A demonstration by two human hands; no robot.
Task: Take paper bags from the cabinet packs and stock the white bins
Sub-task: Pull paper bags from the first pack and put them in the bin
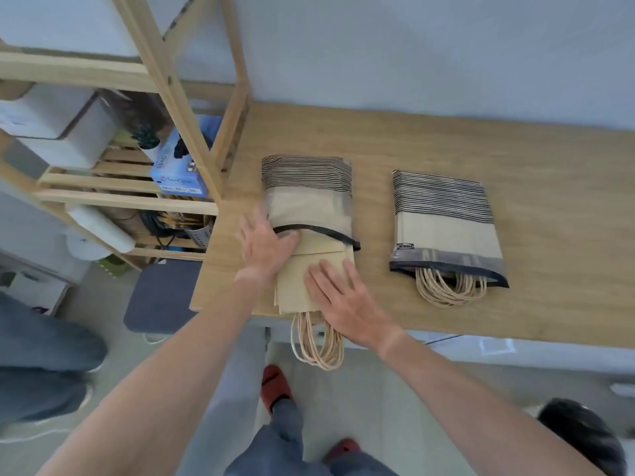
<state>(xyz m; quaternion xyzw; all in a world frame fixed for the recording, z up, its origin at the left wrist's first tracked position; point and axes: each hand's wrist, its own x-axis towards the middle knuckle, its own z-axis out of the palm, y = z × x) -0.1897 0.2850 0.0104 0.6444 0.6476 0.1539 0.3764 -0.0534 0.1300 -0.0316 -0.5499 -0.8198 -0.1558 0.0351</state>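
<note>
Both grips spread flat: left hand (266, 247) on pack (307, 201) mouth, right hand (338, 297) pressing protruding paper bags (295, 286)

I count two packs of paper bags on the worktop (412, 139), the left pack (305, 201) and the right pack (445, 221), one blue box (178, 166) on the shelf, and two hands.

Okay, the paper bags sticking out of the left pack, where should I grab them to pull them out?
Grip the exposed flat end of the bags, near the table's front edge, thumb on top and fingers underneath. Come from the front and pull toward you: the pack opens that way, and the bags lie flat, already partly out. The loose handles hanging off the edge would probably slip or tear.
</note>
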